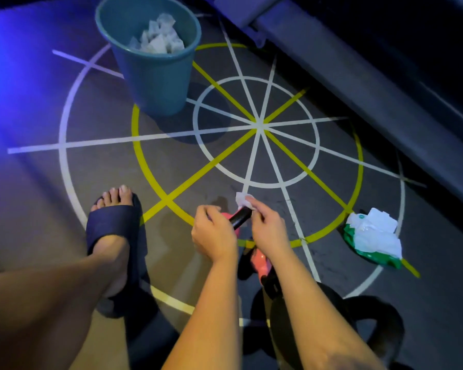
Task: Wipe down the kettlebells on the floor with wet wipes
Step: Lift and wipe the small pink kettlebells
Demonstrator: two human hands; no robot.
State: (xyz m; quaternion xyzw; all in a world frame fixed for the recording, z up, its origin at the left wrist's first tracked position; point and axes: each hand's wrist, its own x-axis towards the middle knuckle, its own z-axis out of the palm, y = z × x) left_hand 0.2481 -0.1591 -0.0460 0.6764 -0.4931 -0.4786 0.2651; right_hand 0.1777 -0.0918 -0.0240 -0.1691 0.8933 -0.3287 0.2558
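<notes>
A pink kettlebell (261, 261) with a black handle (241, 217) lies on the floor under my hands. My left hand (214, 233) grips the near end of the handle. My right hand (267, 225) presses a white wet wipe (242, 199) against the far end of the handle. A black kettlebell (369, 324) stands at the bottom right, partly hidden by my right forearm. The green pack of wet wipes (372, 236) lies on the floor to the right, with white wipes pulled out on top.
A teal bin (155, 76) holding crumpled used wipes stands at the upper left on the marked floor circle. My left foot in a dark slide sandal (115, 236) rests beside the kettlebell. A dark raised ledge (358, 84) runs along the right.
</notes>
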